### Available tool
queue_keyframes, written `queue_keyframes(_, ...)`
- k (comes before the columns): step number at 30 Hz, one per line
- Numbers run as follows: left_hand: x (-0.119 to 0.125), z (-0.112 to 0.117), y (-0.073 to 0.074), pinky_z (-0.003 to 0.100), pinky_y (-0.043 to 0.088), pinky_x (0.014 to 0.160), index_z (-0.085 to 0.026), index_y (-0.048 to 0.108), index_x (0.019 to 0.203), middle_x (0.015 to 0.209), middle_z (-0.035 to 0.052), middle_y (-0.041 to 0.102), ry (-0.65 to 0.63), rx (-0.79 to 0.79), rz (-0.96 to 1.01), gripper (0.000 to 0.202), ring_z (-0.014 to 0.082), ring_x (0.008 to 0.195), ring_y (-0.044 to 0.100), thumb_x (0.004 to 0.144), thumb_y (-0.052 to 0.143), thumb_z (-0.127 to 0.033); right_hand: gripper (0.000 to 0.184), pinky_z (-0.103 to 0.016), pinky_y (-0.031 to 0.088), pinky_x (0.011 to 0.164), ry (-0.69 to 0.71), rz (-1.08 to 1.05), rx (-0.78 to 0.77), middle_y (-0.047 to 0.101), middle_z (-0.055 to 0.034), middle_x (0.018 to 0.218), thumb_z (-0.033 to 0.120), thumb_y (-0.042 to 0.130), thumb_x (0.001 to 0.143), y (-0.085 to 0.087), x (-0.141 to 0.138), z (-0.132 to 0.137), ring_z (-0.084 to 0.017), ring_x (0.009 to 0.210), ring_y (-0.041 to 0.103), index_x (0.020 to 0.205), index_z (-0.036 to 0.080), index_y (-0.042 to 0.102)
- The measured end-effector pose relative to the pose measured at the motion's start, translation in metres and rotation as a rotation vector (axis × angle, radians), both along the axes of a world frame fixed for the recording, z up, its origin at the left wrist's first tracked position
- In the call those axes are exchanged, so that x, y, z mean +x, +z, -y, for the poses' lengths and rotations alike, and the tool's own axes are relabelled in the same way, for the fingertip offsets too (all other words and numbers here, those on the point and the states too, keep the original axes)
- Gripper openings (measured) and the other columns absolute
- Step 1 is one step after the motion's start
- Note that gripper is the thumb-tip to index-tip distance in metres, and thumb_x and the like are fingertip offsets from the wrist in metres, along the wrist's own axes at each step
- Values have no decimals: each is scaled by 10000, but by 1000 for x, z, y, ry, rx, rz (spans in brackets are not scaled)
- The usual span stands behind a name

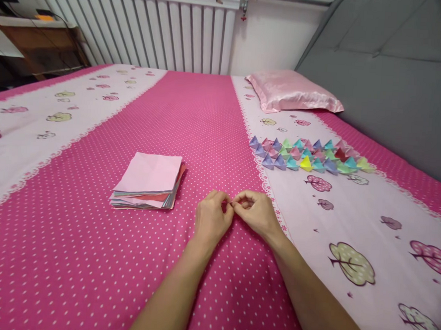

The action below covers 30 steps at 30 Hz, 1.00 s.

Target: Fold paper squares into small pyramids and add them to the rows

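My left hand (210, 218) and my right hand (258, 213) meet just above the pink dotted bedspread, fingertips almost touching. Both are closed in a pinch. Whatever lies between the fingers is too small or too hidden to make out. To the left of them sits a stack of square paper sheets (149, 173), a pale pink one on top and red and grey edges showing below. Beyond my right hand, several small folded paper boats (306, 164) in purple, blue, green, pink, red and yellow stand in three close rows.
The bedspread (193, 113) has pink dotted and white tree-patterned bands. A pink satin pillow (292, 89) lies at the far right against a grey headboard (390, 71). A white radiator (146, 31) lines the far wall, and a wooden desk (44, 44) stands at the far left.
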<state>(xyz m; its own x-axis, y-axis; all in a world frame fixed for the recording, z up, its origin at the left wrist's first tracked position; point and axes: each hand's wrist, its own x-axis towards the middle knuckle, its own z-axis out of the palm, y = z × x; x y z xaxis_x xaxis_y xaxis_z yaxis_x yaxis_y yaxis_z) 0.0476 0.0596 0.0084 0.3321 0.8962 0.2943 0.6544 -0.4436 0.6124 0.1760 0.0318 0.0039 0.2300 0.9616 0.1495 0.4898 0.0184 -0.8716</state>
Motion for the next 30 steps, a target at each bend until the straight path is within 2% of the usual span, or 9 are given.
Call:
queue_keyframes(8,-1,-1,-2,238,397,608,-174,577,711,678,25,614,2,-22,44,64,133,611,545,722,515,-180,91,-245,499,553,-9,-70,-8,684,-34,645,239,589,665,0,0,-1,-153,576,638,671,167,645)
queue_keyframes(14,-1,-2,-3,250,415,646,-176,609,754,731,38,635,1,53,31,94,146,664,567,731,518,-192,109,-240,499,541,-2,-117,-16,679,-40,629,256,599,661,0,1,0,-154,570,636,664,160,652)
queue_keyframes(30,-2,-2,0,256,418,643,-182,619,726,710,32,647,80,18,-9,103,144,644,577,723,517,-174,94,-250,481,564,-3,-19,-57,687,-34,643,230,570,661,5,0,2,-163,581,639,655,170,642)
